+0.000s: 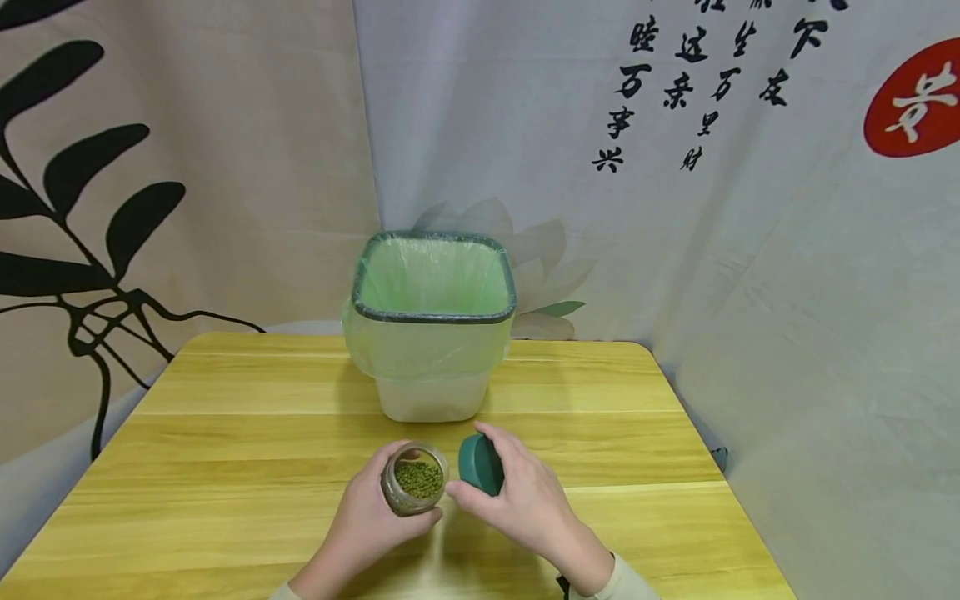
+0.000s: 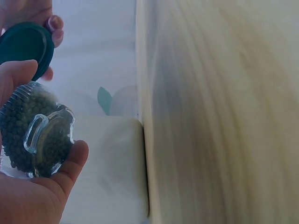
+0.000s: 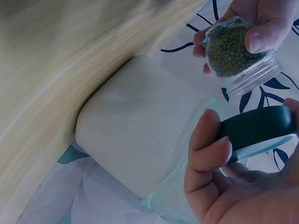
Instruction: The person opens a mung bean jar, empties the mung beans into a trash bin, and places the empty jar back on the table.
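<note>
My left hand point(image 1: 375, 517) grips a clear jar point(image 1: 392, 493), its open mouth tilted toward the head camera. Small green beans point(image 1: 420, 479) show inside, and the right wrist view shows the jar point(image 3: 236, 51) largely filled with them. Just to the right, my right hand point(image 1: 525, 500) holds a dark green round lid point(image 1: 480, 463) by its edge between thumb and fingers. The lid is off the jar and turned on its side, a small gap away from the mouth. In the left wrist view the lid point(image 2: 28, 46) appears above the jar point(image 2: 37, 130).
Beyond the hands stands a whitish bin point(image 1: 435, 396) on the wooden table point(image 1: 247, 467). A pale green bag point(image 1: 427, 354) lines it and folds over its dark rim. Printed cloth point(image 1: 480, 125) hangs behind the table and along its sides.
</note>
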`<state>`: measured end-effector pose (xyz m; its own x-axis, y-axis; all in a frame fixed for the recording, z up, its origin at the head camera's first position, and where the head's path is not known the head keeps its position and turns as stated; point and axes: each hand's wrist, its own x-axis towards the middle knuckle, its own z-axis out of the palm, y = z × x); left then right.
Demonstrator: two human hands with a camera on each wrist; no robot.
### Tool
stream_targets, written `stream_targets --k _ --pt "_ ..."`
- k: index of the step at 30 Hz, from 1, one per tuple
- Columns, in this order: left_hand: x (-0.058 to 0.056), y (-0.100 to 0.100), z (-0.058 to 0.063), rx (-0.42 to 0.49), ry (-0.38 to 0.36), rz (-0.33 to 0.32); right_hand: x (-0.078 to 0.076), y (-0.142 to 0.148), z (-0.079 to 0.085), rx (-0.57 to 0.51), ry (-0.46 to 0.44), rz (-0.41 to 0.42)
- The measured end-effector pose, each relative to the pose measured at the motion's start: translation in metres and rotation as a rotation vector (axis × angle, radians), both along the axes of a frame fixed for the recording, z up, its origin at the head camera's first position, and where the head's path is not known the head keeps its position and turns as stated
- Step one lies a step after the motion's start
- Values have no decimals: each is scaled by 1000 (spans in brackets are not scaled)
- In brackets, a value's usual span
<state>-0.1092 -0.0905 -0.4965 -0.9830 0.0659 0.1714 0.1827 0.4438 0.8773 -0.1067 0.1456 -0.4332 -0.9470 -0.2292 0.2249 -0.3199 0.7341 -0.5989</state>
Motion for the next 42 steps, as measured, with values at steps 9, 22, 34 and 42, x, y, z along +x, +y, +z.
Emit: stream_targets --k 9,22,34,42 --pt "5 -8 -2 -27 25 62 2 12 -9 -7 -51 -55" --pt "6 -12 0 -53 29 77 -1 36 -22 -9 -92 -163" --pt "6 -15 8 -60 21 81 -10 52 -29 31 -122 -236" --pt "5 -17 9 -65 38 80 -17 61 -32 52 -111 -276"
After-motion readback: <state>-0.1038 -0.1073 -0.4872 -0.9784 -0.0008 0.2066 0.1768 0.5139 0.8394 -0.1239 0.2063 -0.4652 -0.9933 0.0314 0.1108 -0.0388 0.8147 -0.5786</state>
